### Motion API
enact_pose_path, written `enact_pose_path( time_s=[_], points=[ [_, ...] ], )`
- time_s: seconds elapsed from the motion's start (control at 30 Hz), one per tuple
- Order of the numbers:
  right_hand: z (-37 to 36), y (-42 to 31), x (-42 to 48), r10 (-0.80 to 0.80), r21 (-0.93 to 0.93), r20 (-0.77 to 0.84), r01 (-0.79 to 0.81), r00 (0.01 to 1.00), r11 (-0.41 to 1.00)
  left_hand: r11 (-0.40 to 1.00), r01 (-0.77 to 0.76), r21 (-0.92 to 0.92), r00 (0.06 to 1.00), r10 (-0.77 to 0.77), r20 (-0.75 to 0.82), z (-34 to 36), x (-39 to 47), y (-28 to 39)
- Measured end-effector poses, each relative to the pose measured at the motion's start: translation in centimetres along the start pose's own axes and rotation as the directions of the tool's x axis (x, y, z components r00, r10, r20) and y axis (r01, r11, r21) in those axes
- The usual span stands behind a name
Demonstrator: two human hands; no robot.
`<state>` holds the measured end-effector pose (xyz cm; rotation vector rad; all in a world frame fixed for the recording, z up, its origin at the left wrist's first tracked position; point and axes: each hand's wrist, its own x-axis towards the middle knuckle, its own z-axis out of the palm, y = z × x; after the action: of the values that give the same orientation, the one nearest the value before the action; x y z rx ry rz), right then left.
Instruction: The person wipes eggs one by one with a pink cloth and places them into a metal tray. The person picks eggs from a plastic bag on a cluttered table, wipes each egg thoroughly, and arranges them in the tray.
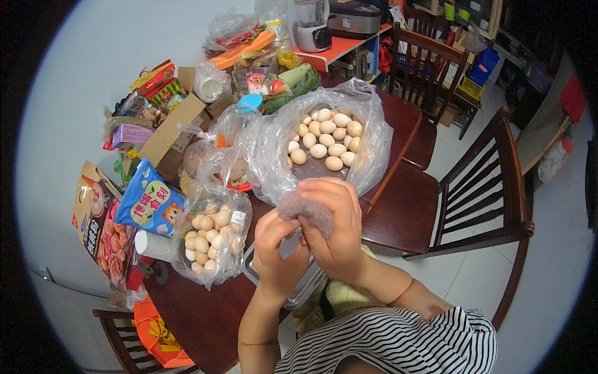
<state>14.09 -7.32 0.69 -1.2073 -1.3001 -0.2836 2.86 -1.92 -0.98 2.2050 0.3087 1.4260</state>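
Note:
A fuzzy greyish-purple cloth [308,210] is bunched between my two hands, above the table's near edge. My right hand [338,226] curls around it from the right. My left hand [278,250] grips its lower left side with thumb and fingers. Whether anything is wrapped inside the cloth is hidden. Below my hands is a clear plastic container [303,297], partly covered by them. Just beyond, an open clear plastic bag [378,140] holds many eggs [327,126]. A second plastic bag [240,210] of eggs [205,240] lies to the left of my hands.
The dark wooden table [201,318] carries a blue snack bag [154,201], a white paper roll [156,245], a cardboard box [173,131] and vegetables [294,86]. Wooden chairs [490,187] stand at right. A blender [314,28] is on a red-topped shelf [343,44].

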Motion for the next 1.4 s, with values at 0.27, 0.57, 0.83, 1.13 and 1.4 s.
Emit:
enact_pose_path(
  time_s=[0.27, 0.57, 0.83, 1.13, 1.4],
  points=[
    [-1.8, -0.1, 2.6, 0.601, 0.526, 0.459, -0.745, 0.654, 0.410, 0.967, 0.027, -0.254, 0.999, -0.033, -0.021, 0.7, 0.6, -0.5],
    [0.2, 0.3, 2.8, 0.676, 0.822, 0.349, -0.559, 0.649, 0.112, 0.564, 0.231, -0.793, 0.945, -0.324, 0.045, 1.7, 0.3, -0.4],
    [1.2, 0.2, 0.3, 0.568, 0.626, 0.018, -0.453, 0.823, 0.636, 0.254, 0.398, -0.882, 0.839, -0.491, 0.237, 1.3, 0.0, 0.0],
    [-0.3, 0.8, 0.4, 0.746, 0.868, 0.344, -0.496, 0.570, -0.021, -0.082, 0.322, -0.943, 0.816, -0.481, 0.321, 0.8, 0.9, -0.4],
    [-1.9, 0.5, -0.1, 0.658, 0.887, 0.448, -0.391, 0.605, -0.244, -0.038, 0.341, -0.939, 0.790, -0.530, 0.309, 0.1, 1.1, -0.3]
  ],
)
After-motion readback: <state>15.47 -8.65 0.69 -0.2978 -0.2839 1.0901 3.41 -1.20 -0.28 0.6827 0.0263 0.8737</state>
